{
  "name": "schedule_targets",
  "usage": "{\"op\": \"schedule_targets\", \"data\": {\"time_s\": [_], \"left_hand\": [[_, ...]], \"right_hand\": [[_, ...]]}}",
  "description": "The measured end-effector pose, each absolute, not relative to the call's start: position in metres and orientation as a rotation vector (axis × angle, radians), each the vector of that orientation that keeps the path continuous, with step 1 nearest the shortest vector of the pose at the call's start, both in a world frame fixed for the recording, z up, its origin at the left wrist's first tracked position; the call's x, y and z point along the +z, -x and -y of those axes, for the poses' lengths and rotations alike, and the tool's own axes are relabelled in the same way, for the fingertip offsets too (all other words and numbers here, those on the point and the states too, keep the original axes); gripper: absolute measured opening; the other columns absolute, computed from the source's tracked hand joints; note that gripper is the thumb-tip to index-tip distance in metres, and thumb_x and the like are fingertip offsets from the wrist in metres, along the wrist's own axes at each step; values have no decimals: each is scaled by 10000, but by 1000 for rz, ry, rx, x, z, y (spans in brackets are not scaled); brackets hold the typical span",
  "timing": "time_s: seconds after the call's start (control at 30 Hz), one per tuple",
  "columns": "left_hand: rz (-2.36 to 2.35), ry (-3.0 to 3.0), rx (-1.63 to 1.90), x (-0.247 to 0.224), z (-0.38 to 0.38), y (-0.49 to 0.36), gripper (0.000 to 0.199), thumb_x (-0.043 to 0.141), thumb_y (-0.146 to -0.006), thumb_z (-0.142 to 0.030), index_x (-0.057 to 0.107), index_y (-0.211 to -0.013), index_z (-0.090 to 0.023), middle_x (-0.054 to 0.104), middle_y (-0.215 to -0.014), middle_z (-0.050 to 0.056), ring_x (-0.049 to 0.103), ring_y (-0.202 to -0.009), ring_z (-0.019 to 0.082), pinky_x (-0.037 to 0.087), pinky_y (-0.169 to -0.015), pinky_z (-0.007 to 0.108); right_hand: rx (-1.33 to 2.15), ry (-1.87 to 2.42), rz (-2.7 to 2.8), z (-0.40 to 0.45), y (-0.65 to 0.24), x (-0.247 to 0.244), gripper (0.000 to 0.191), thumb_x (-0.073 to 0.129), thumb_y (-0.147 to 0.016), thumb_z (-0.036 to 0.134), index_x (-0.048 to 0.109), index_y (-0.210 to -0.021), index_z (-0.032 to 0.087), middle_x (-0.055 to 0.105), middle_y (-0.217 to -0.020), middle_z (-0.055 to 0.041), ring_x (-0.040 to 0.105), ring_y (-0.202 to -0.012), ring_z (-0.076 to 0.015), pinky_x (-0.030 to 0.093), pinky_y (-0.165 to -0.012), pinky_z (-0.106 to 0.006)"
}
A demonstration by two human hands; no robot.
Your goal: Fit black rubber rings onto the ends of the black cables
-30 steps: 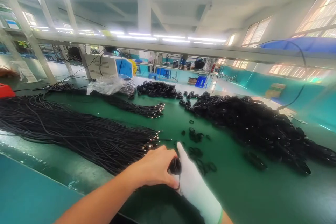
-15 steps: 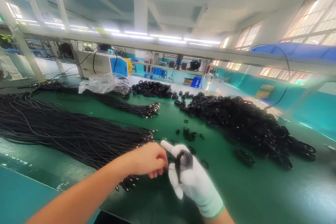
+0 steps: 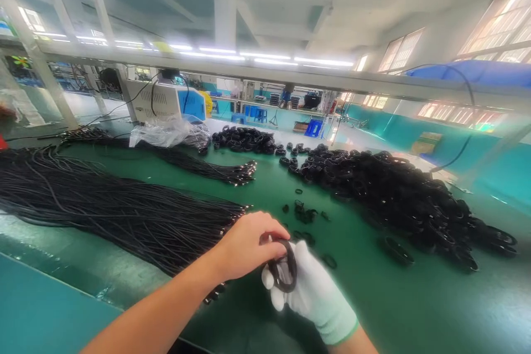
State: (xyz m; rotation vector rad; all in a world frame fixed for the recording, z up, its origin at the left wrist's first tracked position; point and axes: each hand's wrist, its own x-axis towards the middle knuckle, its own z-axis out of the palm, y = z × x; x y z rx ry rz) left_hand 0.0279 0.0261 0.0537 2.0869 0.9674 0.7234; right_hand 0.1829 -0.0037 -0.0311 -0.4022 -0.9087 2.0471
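My left hand (image 3: 252,244), just now off black coil (image 3: 292,270), grips it again together with gloved right hand (image 3: 315,290), above green worktop (image 3: 365,304); coil seems steadier for handling.

1. The glove (image 3: 326,307) looks matt, clothlike.
2. The held coil (image 3: 292,268) looks smooth, glossy plastic.
3. The cable tips (image 3: 249,170) shine like metal.
4. The bag (image 3: 156,133) is crinkled, glossy plastic.
5. The table (image 3: 369,304) gleams smoothly.

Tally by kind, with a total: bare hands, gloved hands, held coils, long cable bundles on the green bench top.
Bare left hand: 1
Gloved right hand: 1
Held black coil: 1
Long cable bundles: 2
Total: 5
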Motion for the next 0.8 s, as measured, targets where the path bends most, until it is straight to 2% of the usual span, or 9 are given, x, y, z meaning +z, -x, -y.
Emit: {"op": "schedule_targets", "data": {"time_s": [0.07, 0.13, 0.27, 0.33, 0.4, 0.47, 0.53, 0.67, 0.8], "left_hand": [[-992, -2032, 725, 52, -31, -25, 204, 599, -728, -216, 692, -909, -235, 643, -857, -3, 552, -793, 155, 441, -726, 255], [-915, -1950, 669, 49, -35, -20, 267, 600, -729, -218, 675, -983, -242, 640, -911, -2, 557, -829, 155, 440, -748, 252], [-791, -1833, 590, 42, -44, -14, 336, 594, -740, -257, 647, -1072, -252, 627, -893, -5, 553, -831, 152, 429, -761, 254], [-923, -1837, 611, 38, -48, -16, 295, 619, -718, -314, 674, -993, -222, 603, -762, -14, 543, -732, 145, 418, -681, 245], [-1083, -1859, 626, 36, -49, -19, 299, 643, -689, -378, 681, -931, -207, 575, -678, -25, 522, -650, 140, 389, -605, 240], [-1179, -1849, 700, 35, -47, -21, 290, 613, -713, -416, 671, -904, -206, 580, -675, -25, 512, -628, 136, 371, -581, 237], [-1201, -1767, 785, 34, -41, -21, 245, 544, -769, -396, 650, -850, -191, 595, -703, -17, 504, -632, 126, 366, -577, 228], [-1088, -1524, 732, 29, -22, -20, 112, 554, -745, -269, 570, -726, -160, 533, -632, -43, 418, -543, 78, 307, -506, 190], [-966, -1359, 751, 20, -12, -21, 93, 567, -713, -205, 502, -675, -151, 444, -573, -65, 352, -512, 60, 258, -483, 182]], "right_hand": [[2113, 487, 690, 4, -182, -26, 512, 415, -827, 636, 520, -948, 150, 657, -777, -103, 611, -503, -145, 439, -391, -204], [2158, 572, 471, 4, -179, -20, 455, 456, -827, 607, 535, -875, 162, 652, -783, -87, 610, -548, -124, 442, -413, -173], [2169, 667, 393, 1, -172, -15, 535, 451, -793, 663, 557, -905, 151, 622, -743, -77, 571, -530, -110, 469, -440, -198], [2010, 756, 606, -1, -169, -16, 556, 506, -769, 648, 553, -987, 139, 603, -794, -83, 576, -584, -140, 501, -456, -256], [1792, 855, 871, -3, -171, -18, 541, 661, -718, 517, 512, -1092, 157, 577, -921, -91, 600, -704, -183, 544, -534, -333], [1670, 902, 1049, -3, -175, -18, 585, 745, -675, 355, 465, -1159, 180, 536, -1025, -92, 609, -808, -214, 557, -638, -402], [1697, 850, 1099, -1, -179, -17, 566, 725, -704, 310, 446, -1179, 179, 515, -1061, -97, 609, -864, -228, 538, -733, -447], [1816, 698, 1098, 4, -181, -13, 447, 669, -770, 275, 462, -1152, 167, 515, -1113, -105, 584, -966, -238, 485, -843, -473], [1834, 594, 1078, 5, -176, -13, 378, 688, -754, 209, 503, -1080, 166, 534, -1088, -81, 582, -949, -213, 472, -847, -432]]}}
